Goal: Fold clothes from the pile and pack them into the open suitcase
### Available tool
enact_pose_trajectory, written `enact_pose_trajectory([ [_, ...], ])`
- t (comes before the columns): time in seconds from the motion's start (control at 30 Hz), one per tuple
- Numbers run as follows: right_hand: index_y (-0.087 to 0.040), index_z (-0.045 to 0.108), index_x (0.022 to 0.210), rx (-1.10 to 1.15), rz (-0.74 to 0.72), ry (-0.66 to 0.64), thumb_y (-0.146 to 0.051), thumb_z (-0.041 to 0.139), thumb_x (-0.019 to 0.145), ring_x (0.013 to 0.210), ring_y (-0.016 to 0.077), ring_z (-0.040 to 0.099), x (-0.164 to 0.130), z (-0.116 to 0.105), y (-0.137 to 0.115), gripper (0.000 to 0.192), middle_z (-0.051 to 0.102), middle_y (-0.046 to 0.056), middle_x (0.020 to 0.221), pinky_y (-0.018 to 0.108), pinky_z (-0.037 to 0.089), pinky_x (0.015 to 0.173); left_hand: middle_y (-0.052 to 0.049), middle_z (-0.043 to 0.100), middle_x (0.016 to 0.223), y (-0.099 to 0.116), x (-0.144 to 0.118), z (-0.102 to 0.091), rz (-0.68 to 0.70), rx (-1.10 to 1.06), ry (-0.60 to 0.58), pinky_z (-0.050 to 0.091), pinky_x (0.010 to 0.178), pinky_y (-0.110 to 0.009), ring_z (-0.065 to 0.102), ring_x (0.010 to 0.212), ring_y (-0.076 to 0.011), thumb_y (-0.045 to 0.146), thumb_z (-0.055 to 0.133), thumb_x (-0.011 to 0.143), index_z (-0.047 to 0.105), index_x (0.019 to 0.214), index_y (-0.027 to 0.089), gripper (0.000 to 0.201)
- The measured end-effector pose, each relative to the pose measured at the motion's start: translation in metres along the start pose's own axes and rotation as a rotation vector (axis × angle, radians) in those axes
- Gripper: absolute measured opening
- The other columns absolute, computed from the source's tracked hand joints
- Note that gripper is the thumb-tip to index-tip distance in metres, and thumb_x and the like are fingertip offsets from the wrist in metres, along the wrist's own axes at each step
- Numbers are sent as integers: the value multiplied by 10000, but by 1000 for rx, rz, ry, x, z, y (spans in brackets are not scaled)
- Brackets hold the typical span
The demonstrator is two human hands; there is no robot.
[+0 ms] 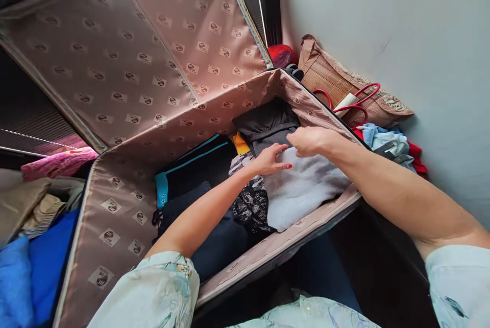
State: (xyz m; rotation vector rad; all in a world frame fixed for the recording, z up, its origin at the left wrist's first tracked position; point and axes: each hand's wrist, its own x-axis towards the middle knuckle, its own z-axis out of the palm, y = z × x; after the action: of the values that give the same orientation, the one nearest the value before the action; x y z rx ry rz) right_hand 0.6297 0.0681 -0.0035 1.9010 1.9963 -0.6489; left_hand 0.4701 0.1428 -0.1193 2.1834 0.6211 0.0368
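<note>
Pressing flat, open left hand (pixel 270 160) rests on grey folded garment (pixel 302 187); right hand (pixel 309 140) pinches its far edge — garment lies inside the open suitcase (pixel 115 205), against the right wall. Risk: fold slipping loose — stack beneath, patterned cloth (pixel 250 204), looks uneven.

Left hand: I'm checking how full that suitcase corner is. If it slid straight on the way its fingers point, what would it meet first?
Likely the right hand, just beyond the left hand fingertips over the grey folded garment; depth is unclear.
</note>
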Motion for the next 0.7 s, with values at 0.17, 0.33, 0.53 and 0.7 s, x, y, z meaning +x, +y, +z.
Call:
enact_pose_trajectory([
  [0.17,-107,621,1440,-152,51,-5,-245,655,951,1214,348,708,-7,-10,9,510,711,249,1314,413,582,949,-17,751,854,20,8,11,39,-182,-87,551,884,-370,694,898,-285,514,934,592,781,1043,193,575],
  [0.33,-127,622,1434,-129,52,61,-256,614,970,1216,339,704,-6,-9,13,481,714,244,1307,386,564,952,-26,749,852,32,-4,-2,-41,-575,-155,568,778,-329,709,834,-248,494,921,613,746,1047,152,579],
  [0.53,-144,626,1390,-99,114,307,-320,516,1028,1208,357,687,-11,-16,15,417,702,236,1314,427,526,983,-50,763,916,2,-4,-15,-321,-732,-73,568,732,-329,706,801,-233,433,970,501,734,987,169,602],
  [0.7,-138,620,1380,-83,144,370,-326,504,1030,1194,374,683,-10,-17,16,413,706,246,1274,438,522,962,-34,727,868,-9,-5,1,-388,-678,76,534,717,-294,671,791,-202,490,981,471,700,896,164,605],
])
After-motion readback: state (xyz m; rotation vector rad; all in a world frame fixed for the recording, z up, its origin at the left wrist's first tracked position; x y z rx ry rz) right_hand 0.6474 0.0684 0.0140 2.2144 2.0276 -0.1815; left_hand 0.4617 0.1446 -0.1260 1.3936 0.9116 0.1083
